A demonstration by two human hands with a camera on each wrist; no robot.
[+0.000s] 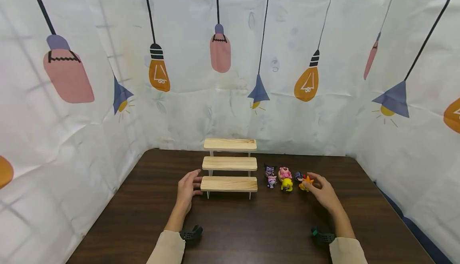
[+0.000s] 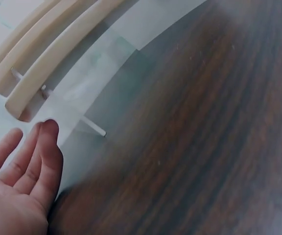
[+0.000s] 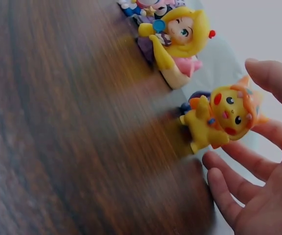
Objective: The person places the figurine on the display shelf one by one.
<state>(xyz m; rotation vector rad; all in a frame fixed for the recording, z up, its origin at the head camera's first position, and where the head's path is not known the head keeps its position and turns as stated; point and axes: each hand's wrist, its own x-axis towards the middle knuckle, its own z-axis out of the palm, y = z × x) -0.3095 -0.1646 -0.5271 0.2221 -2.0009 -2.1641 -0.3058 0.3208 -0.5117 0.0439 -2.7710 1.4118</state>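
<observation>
Bracketing a yellow figurine [image 3: 217, 120], right grip [image 1: 325, 194] around it, loosely spread

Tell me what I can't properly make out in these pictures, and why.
- Dark-blue figure: right wrist view, mostly hidden behind the orange-hooded yellow figure.
- Right hand: right wrist view, some fingertips pass behind that yellow figure, so contact is unclear.
- Pink figure: right wrist view, mostly hidden behind the yellow-haired figure; head view, face too small.
- Wooden stand: left wrist view, far ends cut off by the top edge.
</observation>
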